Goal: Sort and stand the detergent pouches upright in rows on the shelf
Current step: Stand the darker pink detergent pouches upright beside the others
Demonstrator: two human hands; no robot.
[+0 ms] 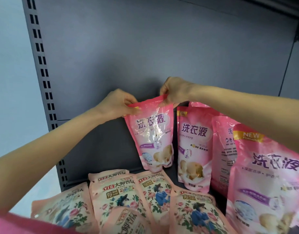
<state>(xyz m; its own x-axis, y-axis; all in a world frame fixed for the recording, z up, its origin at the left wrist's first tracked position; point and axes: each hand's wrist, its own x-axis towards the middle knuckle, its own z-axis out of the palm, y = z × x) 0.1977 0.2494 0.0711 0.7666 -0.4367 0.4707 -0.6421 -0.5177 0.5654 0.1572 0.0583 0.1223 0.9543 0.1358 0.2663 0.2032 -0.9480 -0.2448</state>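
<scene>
Step in hand: you are setting one pink pouch [155, 134] at the back of the shelf [94, 146], just left of a matching neighbour pouch [191, 149] that is standing upright.
Left hand [121, 105]: its fingers are pinching the pouch's top-left corner.
Right hand [174, 92]: its fingers are pinching the top seal at the right corner.
Pouch attitude: it is hanging near upright and leaning slightly. You cannot tell whether its base is touching the shelf.
Front row: the floral pouches [111, 191] are crowding the near edge, close below the held base.
Right front: a larger pink pouch [267, 174] is leaning toward the camera.
Next move (judgement): you are probably needing to lower the base flat, square it beside the neighbour, and check that it stands before letting go.
</scene>
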